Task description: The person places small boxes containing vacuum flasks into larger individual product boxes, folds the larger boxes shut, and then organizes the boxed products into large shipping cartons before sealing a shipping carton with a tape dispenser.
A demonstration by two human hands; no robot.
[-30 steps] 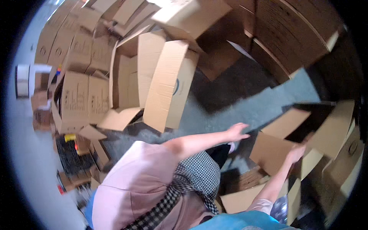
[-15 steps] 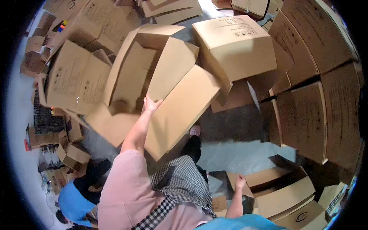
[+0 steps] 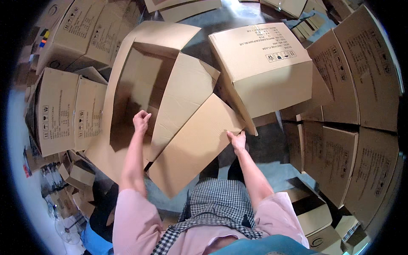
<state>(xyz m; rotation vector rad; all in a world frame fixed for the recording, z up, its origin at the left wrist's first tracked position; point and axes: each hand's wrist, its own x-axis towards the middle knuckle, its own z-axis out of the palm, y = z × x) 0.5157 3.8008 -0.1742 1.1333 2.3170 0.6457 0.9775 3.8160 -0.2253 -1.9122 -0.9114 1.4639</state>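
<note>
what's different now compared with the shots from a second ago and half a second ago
The right hand has come up from low on the right to the edge of the open box's long flap. The left hand has moved onto the open cardboard box and grips its flap. The stacks of boxes around are unchanged.

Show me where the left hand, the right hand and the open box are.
Left hand (image 3: 141,120), head view, on the knuckles at the box's inner edge.
Right hand (image 3: 238,140), head view, on the back of the hand at the flap's corner.
Open box (image 3: 187,87), head view, on its bare inner flap.
</note>
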